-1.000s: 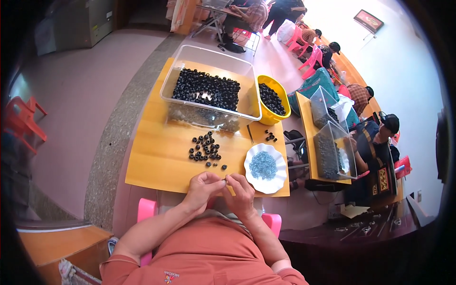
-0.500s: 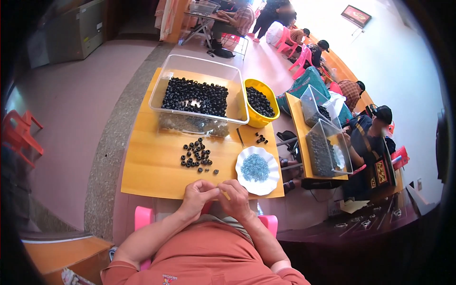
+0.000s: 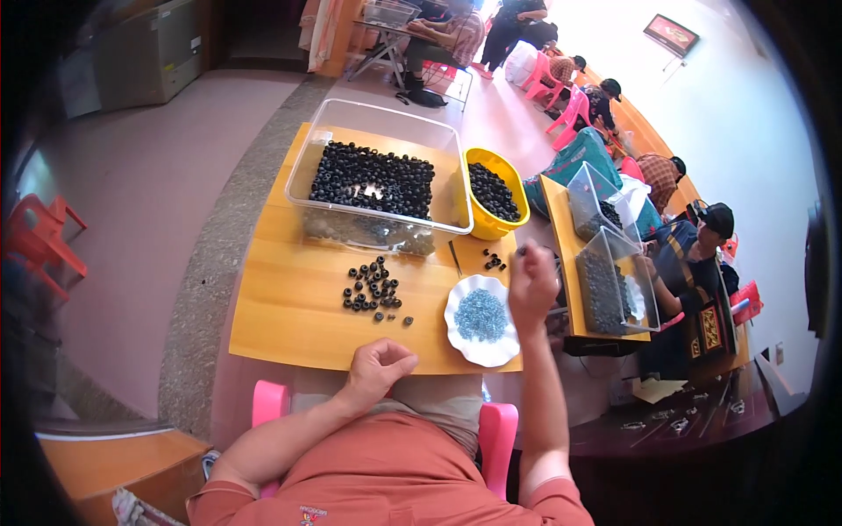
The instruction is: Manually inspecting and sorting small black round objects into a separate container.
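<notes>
My right hand [image 3: 533, 285] is raised beyond the right edge of the table, near the yellow tub [image 3: 481, 230]. Its closed fingers pinch a small black round part, which shows dark at the fingertips. Just above the table's front edge, my left hand [image 3: 378, 373] is closed, thumb against index finger; anything between them is hidden. A loose group of black ring-shaped parts [image 3: 372, 286] lies on the tabletop ahead of it. On the right, a white scalloped plate [image 3: 458, 337] holds tiny clear bluish pieces [image 3: 481, 315]. More black parts [image 3: 494, 190] fill the yellow tub.
A large clear bin [image 3: 307, 203] of black parts covers the back of the wooden table [image 3: 272, 324]. A thin dark tool [image 3: 454, 257] and several black parts [image 3: 495, 260] lie behind the plate. To the right, a co-worker [image 3: 693, 254] sits by clear bins [image 3: 618, 289].
My right hand has left my left hand and moved right and forward, past the plate. The left hand stays near the front edge, slightly lower. The whole view has shifted a little.
</notes>
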Demonstrator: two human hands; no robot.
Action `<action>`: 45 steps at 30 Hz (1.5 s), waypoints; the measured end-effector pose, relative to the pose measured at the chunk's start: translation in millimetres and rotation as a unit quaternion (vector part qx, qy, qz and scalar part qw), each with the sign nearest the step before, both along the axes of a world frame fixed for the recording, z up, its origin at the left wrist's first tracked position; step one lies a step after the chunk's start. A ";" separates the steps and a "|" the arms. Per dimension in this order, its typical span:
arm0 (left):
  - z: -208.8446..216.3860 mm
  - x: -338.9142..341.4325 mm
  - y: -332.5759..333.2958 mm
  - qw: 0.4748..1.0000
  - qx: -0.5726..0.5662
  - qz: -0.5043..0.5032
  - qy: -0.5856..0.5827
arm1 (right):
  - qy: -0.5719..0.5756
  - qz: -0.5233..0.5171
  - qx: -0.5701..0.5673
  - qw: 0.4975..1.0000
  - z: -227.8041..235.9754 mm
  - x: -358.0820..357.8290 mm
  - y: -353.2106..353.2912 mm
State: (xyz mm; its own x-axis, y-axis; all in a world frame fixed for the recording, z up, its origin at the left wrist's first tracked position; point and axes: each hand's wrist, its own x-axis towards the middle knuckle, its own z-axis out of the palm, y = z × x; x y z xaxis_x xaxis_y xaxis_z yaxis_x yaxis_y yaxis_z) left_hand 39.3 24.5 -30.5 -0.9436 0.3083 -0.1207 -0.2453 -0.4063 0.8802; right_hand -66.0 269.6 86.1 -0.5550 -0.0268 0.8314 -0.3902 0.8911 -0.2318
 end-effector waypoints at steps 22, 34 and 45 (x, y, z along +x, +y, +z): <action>14.0 2.0 -0.6 0.992 -0.097 0.001 0.075 | -0.287 0.163 0.237 0.914 -61.3 42.1 -77.1; 0.8 -5.0 -1.2 0.996 -0.032 0.087 0.011 | -0.295 0.241 -0.018 0.924 -59.0 65.5 -76.5; 17.6 -5.9 -9.1 0.992 0.115 -0.006 -0.057 | -0.361 0.298 -0.082 0.880 -60.2 83.9 -75.1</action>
State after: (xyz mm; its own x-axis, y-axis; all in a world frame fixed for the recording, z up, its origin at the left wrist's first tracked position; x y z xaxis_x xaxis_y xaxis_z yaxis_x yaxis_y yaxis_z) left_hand 33.5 15.4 -13.0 -0.9241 0.3511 -0.1506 -0.3432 -0.5898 0.7310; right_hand 17.9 194.6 25.9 -0.8680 -0.4049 0.2875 -0.4754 0.5099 -0.7170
